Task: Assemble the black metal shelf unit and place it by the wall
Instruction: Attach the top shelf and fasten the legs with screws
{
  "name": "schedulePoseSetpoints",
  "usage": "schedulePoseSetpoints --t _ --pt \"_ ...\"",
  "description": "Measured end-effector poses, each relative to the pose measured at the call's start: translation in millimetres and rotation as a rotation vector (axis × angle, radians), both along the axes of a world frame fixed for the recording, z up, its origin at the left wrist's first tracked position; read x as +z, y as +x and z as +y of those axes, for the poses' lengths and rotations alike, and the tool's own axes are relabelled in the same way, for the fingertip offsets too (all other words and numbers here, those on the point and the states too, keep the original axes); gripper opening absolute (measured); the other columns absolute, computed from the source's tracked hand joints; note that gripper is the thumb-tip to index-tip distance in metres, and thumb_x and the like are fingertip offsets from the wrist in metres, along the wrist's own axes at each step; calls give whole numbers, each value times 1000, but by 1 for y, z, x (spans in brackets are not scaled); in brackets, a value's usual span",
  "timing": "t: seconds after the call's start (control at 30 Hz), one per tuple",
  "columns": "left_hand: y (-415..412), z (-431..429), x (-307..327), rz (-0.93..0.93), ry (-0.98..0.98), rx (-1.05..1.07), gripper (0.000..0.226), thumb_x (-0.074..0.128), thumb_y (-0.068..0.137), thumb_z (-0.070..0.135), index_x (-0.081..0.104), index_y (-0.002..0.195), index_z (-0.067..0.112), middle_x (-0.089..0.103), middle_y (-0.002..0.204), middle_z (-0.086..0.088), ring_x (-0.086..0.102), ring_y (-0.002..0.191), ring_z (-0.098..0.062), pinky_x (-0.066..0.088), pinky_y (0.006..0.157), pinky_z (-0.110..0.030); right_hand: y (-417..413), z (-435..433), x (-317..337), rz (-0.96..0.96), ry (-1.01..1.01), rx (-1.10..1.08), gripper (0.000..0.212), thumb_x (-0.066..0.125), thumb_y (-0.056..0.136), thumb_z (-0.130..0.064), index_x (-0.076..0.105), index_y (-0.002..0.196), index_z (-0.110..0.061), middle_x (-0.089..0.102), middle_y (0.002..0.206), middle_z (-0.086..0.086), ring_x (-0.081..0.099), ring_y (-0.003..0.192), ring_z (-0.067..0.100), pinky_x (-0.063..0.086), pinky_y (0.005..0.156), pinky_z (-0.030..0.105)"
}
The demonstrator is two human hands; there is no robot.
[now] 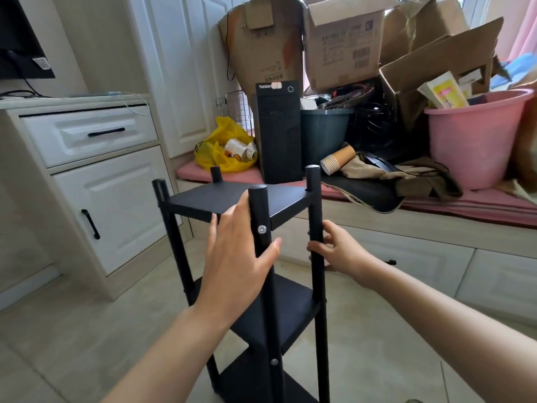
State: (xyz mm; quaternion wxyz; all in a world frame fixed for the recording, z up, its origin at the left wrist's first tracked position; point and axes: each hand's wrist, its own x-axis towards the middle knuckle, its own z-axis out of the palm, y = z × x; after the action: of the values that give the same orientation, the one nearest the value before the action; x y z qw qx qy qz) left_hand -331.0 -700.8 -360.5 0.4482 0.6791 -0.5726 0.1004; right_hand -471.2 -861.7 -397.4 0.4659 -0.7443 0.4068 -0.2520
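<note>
Two bare forearms reach in from the bottom of the frame. The left hand (235, 251) is spread, fingers straight up against the front edge of the top shelf, with the near post (263, 216) lying in the crook beside the thumb. The right hand (340, 251) curls its fingers round the right post (315, 199), just below the top shelf. The shelf unit (220, 199) stands upright on the tiled floor (87, 330) at centre bottom, with three black shelves showing.

At left is a white cabinet (110, 205) with a drawer above a door. Behind the unit, a low seat with a pink mat (465, 205) runs across the middle right.

On the mat, a yellow bag (212, 152) holds light-coloured cups or tubs. Right of it stands a black PC tower (279, 132), then a dark bin (325, 135) piled with dark things I cannot make out. A stack of paper cups (338, 162) lies on its side in front of the bin. At the far right, a pink tub (479, 141) holds a yellow-and-white carton (444, 93).

Open cardboard boxes (345, 45) are heaped along the top, and a wire basket (235, 109) stands behind the bag. A dark monitor (20, 39) fills the upper left corner.
</note>
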Motion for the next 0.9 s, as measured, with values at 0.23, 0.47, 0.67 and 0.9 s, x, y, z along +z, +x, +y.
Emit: schedulePoseSetpoints --t 0.23,0.47,0.67,0.9 --pt "-10 -2 -3 26 18 -51 78 69 92 31 26 157 33 53 139 12 45 129 -5 37 104 -26 -50 17 -7 -62 38 -27 14 62 96 -19 58 106 -28 64 109 9 68 98 23 61 81 44" --pt "-8 1 -12 99 44 -90 78 72 92 21 30 157 28 57 142 8 51 134 -18 44 109 -51 -83 51 -10 -94 30 -87 7 66 94 -15 61 97 -19 62 101 8 68 93 25 62 74 42" --pt "-6 5 -19 121 45 -109 73 71 92 19 35 155 26 61 135 10 54 130 -10 44 107 -35 -93 74 -22 -127 -35 -134 11 67 93 -20 64 102 -27 65 98 -1 67 90 17 61 75 43" --pt "-3 9 -27 146 54 -99 76 71 92 17 31 156 29 59 140 11 52 133 -11 47 105 -38 -93 85 -31 -125 -73 -110 18 66 94 -17 61 100 -34 66 93 -8 70 83 16 60 78 34"
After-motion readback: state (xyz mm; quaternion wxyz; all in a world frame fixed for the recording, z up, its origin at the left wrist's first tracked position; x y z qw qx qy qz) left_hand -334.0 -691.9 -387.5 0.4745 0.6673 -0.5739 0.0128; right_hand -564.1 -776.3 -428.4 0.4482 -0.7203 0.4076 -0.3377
